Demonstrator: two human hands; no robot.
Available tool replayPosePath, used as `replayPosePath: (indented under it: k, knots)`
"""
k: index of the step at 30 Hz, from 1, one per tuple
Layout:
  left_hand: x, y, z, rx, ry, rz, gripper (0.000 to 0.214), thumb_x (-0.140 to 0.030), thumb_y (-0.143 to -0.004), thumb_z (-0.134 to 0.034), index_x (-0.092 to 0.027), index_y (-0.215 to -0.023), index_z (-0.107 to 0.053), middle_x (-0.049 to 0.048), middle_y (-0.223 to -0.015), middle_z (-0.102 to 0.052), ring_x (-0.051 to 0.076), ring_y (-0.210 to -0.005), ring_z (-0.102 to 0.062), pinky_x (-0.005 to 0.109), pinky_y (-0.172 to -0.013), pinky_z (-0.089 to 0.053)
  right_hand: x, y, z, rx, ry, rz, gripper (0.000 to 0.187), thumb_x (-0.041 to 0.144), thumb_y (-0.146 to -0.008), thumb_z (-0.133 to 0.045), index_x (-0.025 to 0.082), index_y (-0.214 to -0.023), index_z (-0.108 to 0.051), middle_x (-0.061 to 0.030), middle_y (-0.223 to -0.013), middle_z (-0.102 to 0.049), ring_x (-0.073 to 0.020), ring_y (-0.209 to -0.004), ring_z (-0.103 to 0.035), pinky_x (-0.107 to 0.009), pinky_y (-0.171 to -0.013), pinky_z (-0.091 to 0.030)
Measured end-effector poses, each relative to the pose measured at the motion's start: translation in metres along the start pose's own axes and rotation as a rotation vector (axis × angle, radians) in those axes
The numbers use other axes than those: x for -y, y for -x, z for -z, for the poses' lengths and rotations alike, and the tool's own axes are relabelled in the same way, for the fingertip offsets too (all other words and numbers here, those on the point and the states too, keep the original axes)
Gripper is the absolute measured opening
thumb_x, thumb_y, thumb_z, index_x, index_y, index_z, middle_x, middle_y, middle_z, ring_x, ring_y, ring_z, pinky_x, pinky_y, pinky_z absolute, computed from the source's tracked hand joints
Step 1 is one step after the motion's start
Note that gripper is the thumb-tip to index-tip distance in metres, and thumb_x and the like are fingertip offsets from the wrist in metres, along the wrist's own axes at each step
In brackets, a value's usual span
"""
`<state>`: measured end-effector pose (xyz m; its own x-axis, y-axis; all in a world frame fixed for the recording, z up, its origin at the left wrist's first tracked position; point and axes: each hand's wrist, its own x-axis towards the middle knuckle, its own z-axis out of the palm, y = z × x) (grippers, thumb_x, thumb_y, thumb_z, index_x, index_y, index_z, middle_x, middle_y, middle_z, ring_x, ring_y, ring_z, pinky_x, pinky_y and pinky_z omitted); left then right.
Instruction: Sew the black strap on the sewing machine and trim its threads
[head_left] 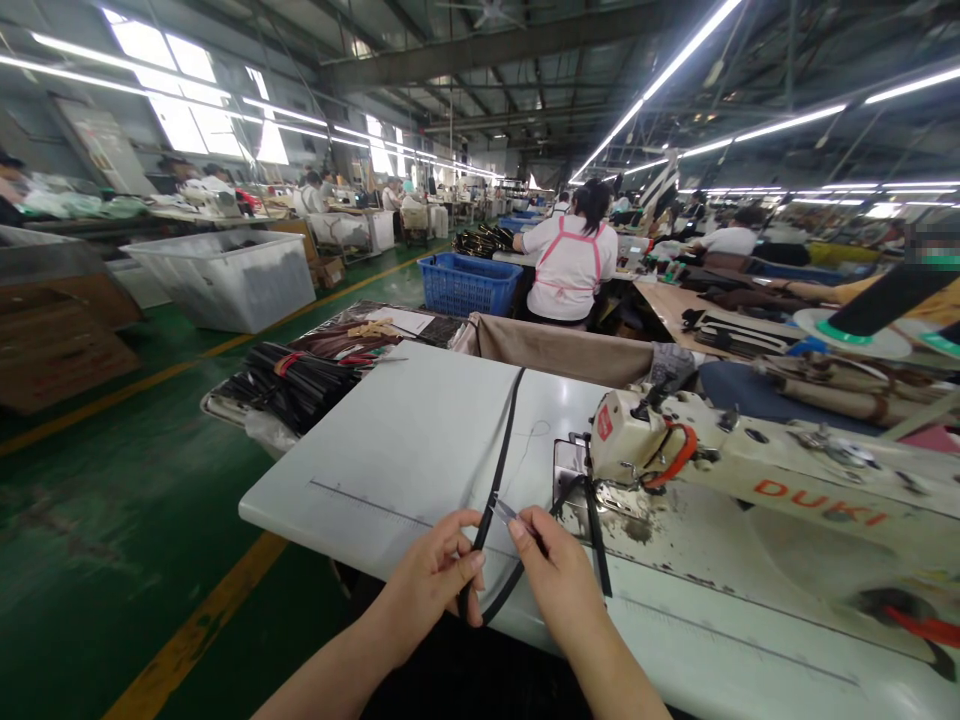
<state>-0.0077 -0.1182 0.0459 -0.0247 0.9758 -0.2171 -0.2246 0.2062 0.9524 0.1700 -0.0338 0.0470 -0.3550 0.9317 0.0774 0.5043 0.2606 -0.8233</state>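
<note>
Head view: the left hand [441,568] pinches one black strap [509,430] above the table [390,440], left of one sewing machine [750,470]; the right hand [555,562] grips one pair of snips [505,508], blades at the strap. One blue basket [469,287] stands beyond.

The sewing machine [780,465] says "DUKI" in big orange letters [820,502] on its side. The red tag [604,422] on the machine's left end is too small to read. So are the marks on the ruler lines [371,503] left of the machine and in front of it. Far left of the machine, the print on a brown box [56,345] is too faint.
</note>
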Motion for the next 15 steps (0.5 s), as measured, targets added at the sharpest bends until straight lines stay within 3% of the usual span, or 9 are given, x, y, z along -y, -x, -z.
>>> replayPosePath:
  k: [6,10,15]
  knots:
    - [-0.004,0.003,-0.004,0.018,0.055,0.024,0.06,-0.057,-0.086,-0.077,-0.021,-0.129,-0.054,-0.0028,-0.08,-0.064,0.014,-0.053,-0.066,0.027,-0.056,-0.053,0.003,0.0,0.002,-0.028,0.016,0.015,0.038,0.058,-0.097,-0.05,0.027,-0.081,-0.064,0.0013,-0.069,-0.064,-0.0212,-0.067,-0.059,-0.031,-0.065,-0.039]
    - [-0.003,0.002,-0.005,-0.076,0.004,0.025,0.063,-0.058,-0.082,-0.079,-0.021,-0.128,-0.056,-0.0016,-0.087,-0.063,0.014,-0.052,-0.066,0.027,-0.052,-0.052,0.0,0.002,0.006,-0.094,0.012,-0.017,0.041,0.06,-0.1,-0.043,0.027,-0.085,-0.062,0.0011,-0.068,-0.063,-0.0215,-0.066,-0.057,-0.031,-0.064,-0.04]
    - [-0.005,0.0,-0.008,-0.107,0.039,0.066,0.059,-0.063,-0.083,-0.074,-0.017,-0.117,-0.062,0.0007,-0.09,-0.063,0.012,-0.052,-0.064,0.027,-0.051,-0.053,0.001,0.011,0.003,-0.015,0.016,-0.001,0.042,0.063,-0.095,-0.05,0.027,-0.076,-0.062,0.002,-0.063,-0.062,-0.0197,-0.06,-0.054,-0.03,-0.057,-0.035]
